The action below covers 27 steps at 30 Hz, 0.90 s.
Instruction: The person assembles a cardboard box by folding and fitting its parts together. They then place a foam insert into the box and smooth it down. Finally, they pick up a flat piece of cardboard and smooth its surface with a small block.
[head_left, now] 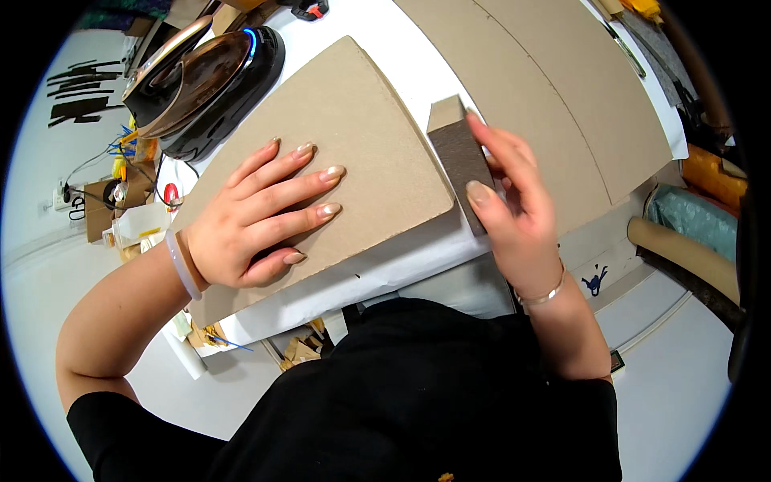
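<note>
A thick beige cardboard panel (369, 153) with a rounded corner lies on white paper. My left hand (241, 221) rests flat on the panel, fingers spread, pressing nothing else. Beside the panel's right edge, my right hand (518, 213) grips a sanding block (459, 157) between thumb and fingers. The block has a dark brown face and a paler end, and it lies along that edge. Whether it touches the edge all the way is hard to make out. The fingers behind the block are partly hidden.
A black and bronze iron (213, 96) with a blue light stands at the upper left. Beyond the block spreads a large beige cardboard sheet (554, 88) with a curved line. Material rolls (687, 253) lie at the right, and a black-and-red tool (312, 9) lies at the top.
</note>
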Available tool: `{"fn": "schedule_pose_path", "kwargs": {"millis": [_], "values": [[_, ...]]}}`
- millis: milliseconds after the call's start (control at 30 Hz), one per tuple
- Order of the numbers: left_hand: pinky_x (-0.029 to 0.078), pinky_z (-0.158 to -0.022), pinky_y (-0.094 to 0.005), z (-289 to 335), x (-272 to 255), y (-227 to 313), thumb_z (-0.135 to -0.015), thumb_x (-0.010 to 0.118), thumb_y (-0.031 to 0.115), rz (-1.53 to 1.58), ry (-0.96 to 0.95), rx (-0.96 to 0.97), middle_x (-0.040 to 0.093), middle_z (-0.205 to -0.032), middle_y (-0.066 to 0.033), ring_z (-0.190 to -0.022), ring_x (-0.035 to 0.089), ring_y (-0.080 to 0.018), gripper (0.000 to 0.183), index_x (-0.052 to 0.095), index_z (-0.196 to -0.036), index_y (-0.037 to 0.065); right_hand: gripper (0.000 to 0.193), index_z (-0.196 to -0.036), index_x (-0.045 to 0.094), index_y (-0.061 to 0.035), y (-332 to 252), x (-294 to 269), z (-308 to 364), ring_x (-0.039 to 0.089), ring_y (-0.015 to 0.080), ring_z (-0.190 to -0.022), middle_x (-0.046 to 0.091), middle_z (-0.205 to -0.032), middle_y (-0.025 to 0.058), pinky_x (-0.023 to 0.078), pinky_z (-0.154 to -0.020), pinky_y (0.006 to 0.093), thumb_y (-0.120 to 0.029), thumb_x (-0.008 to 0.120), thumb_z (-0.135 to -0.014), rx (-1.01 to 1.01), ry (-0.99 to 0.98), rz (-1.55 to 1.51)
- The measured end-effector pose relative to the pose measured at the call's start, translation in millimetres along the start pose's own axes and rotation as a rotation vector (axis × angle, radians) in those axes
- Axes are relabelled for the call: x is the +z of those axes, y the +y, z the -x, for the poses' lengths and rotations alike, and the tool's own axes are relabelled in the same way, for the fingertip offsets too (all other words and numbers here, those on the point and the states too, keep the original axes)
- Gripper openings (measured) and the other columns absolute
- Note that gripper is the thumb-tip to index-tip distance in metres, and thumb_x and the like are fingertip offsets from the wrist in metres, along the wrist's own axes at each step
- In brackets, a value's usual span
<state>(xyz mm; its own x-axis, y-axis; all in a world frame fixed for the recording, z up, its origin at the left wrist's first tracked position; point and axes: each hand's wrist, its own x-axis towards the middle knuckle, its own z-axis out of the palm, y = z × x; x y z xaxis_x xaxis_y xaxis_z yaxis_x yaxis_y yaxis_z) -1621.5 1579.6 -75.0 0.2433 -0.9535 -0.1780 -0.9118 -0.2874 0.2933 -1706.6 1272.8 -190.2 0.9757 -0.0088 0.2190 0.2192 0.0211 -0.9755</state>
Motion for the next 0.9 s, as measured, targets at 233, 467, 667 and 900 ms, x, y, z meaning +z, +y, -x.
{"fn": "schedule_pose_path", "kwargs": {"millis": [233,467,667,900], "values": [[0.018,-0.119,-0.0581,3,4,-2,-0.097,0.05,0.029,0.004,0.003,0.007,0.047,-0.149,-0.0206,-0.143,0.035,-0.0438,0.046,0.057,-0.137,0.008,0.063,-0.144,0.047,0.0023,-2,17,13,0.049,0.0233,-0.12,0.045,-0.14,0.0191,0.04,-0.104,0.0347,-0.022,0.069,-0.09,-0.165,0.017,0.099],[0.019,-0.121,-0.0518,4,6,0,-0.097,0.047,0.029,-0.017,0.053,-0.006,0.049,-0.149,-0.0148,-0.144,0.037,-0.0376,0.046,0.059,-0.137,0.01,0.076,-0.151,0.025,0.0095,-5,35,42,0.043,0.0321,-0.133,0.036,-0.149,0.024,0.035,-0.11,0.0401,-0.022,0.064,-0.094,-0.101,0.273,-0.202],[0.019,-0.119,-0.0577,4,3,-1,-0.097,0.048,0.031,-0.017,-0.006,0.004,0.046,-0.149,-0.0207,-0.144,0.035,-0.0433,0.047,0.056,-0.137,0.008,0.076,-0.153,0.028,0.0023,27,26,56,0.04,0.0381,-0.135,0.034,-0.149,0.0267,0.034,-0.111,0.0451,-0.015,0.067,-0.089,-0.265,0.169,0.227],[0.019,-0.119,-0.0574,3,0,1,-0.098,0.049,0.03,-0.024,0.001,0.008,0.047,-0.149,-0.0198,-0.143,0.036,-0.0429,0.046,0.056,-0.138,0.009,0.063,-0.147,0.046,-0.0112,32,10,46,0.041,0.0463,-0.135,0.035,-0.147,0.0281,0.036,-0.11,0.0511,-0.007,0.061,-0.086,-0.37,0.074,0.41]]}}
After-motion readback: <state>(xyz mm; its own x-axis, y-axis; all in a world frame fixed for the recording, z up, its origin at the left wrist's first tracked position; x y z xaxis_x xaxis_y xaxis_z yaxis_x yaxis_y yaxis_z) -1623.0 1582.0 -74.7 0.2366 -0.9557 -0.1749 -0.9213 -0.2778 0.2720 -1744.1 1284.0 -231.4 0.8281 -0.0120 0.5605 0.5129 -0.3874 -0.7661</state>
